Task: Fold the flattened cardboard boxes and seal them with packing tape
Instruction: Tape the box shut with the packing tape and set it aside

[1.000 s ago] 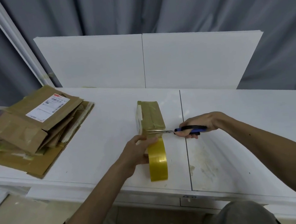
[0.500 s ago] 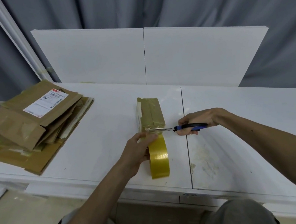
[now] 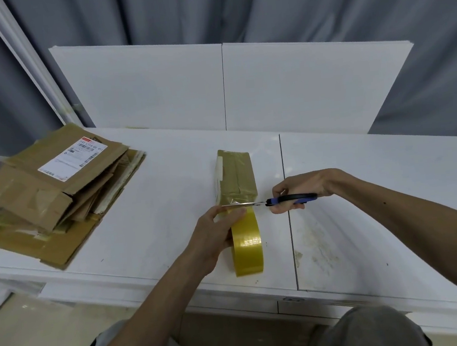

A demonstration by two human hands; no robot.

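Crossing glossy round tape roll [image 3: 247, 247], slim steel scissors [image 3: 264, 203] lie level.

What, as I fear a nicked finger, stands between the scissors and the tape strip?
Nothing visible: the scissors in the right hand lie across the tape strip between box and tape roll. The left hand, gripping the tape roll, sits right beside the blade tip.
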